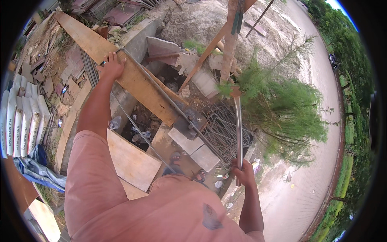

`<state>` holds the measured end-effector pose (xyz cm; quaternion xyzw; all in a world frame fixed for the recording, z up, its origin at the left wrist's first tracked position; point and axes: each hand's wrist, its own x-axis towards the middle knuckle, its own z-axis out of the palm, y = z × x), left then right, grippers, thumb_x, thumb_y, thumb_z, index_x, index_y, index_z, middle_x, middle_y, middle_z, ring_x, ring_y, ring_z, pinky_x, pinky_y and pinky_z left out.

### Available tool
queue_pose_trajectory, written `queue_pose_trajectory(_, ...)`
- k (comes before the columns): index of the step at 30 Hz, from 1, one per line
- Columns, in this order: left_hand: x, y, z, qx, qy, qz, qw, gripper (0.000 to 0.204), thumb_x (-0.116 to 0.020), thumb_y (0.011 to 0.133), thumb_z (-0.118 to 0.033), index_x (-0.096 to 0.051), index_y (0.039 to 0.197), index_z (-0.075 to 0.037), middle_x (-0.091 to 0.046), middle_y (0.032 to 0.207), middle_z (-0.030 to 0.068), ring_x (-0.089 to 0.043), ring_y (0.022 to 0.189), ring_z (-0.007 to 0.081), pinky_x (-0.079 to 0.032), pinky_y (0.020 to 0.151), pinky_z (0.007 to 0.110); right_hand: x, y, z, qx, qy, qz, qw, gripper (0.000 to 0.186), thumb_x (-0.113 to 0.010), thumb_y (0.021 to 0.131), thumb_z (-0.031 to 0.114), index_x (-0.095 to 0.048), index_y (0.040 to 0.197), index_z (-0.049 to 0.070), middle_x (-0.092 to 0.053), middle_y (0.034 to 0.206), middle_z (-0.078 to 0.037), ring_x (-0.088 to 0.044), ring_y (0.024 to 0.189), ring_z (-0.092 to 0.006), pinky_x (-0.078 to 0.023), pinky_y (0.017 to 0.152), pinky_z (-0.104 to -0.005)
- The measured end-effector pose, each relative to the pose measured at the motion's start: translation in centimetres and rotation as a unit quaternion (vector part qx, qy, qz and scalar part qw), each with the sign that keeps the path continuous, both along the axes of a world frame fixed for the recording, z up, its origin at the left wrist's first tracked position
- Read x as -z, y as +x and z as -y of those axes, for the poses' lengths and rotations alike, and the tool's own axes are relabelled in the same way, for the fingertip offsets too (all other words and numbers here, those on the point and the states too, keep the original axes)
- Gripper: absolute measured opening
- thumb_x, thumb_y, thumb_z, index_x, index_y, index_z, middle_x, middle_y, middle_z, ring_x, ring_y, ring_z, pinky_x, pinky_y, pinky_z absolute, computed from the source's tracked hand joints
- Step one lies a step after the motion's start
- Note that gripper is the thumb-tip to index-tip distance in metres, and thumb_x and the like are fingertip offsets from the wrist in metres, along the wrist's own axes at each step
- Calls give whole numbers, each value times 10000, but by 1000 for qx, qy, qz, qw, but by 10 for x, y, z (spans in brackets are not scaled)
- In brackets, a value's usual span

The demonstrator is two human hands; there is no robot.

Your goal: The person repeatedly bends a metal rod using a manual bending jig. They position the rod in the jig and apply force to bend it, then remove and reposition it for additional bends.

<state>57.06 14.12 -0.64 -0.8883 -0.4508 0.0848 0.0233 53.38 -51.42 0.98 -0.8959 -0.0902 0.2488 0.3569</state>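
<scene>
My left hand (112, 66), fingers apart, rests on a long wooden plank (149, 103) beside a steel rod (153, 80) lying along it. The rod crosses a dark metal block (189, 125) at the plank's near end. My right hand (244, 173) is closed around the lower part of an upright shiny metal pipe (238, 129), whose top has a rusty brown piece. A pile of bent steel bars (225, 135) lies just left of the pipe, and a thinner rod (137, 129) runs diagonally below my left arm.
Pale stacked sacks (24, 121) and a blue tarp (40, 173) are at left, among rubble. Pale blocks (193, 149) and a board (131, 159) border a debris-filled pit. Wooden posts (225, 60), a leafy bush (282, 105) and a road (310, 173) are ahead and right.
</scene>
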Motion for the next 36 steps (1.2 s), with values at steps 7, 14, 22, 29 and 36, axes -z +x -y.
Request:
queue_pose_trajectory(7,7,-1,1,-14,10,10,1000,751,-271,956,-618,-126,1540,-170,-53,1613,-27,-86,1481,228,-147,1067,751,-17,24,64,-40,-253,176,950,324,-759,762,275,-545,695,41,-569,584,-164,-588,559,-365,-439,520,-430)
queue_pose_trajectory(14,4,-1,2,-15,4,15,1000,733,-277,957,-613,-147,1538,-185,-57,1612,-32,-93,1479,232,-161,1065,750,-39,92,59,-182,-307,245,901,276,-745,729,276,-572,674,69,-605,623,-159,-618,602,-357,-474,550,-436)
queue_pose_trajectory(22,8,0,3,-5,24,19,1000,717,-260,967,-604,-165,1535,-178,-79,1611,-21,-99,1478,235,-184,1068,739,-31,199,31,-286,-321,360,828,68,-642,686,126,-594,711,85,-621,720,-142,-613,750,-353,-471,710,-456)
queue_pose_trajectory(29,11,-4,3,-7,47,7,999,710,-231,973,-602,-152,1537,-179,-87,1610,-24,-101,1479,226,-188,1071,731,-51,269,-52,-400,-264,421,770,99,-650,670,86,-594,747,114,-595,761,-73,-573,860,-284,-428,783,-414)
queue_pose_trajectory(36,16,-3,0,3,45,30,999,740,-287,963,-594,-151,1533,-142,-105,1608,0,-118,1476,243,-145,1051,763,-39,294,-72,-430,-282,386,766,124,-675,660,85,-601,753,124,-575,734,-59,-562,851,-273,-426,783,-394)
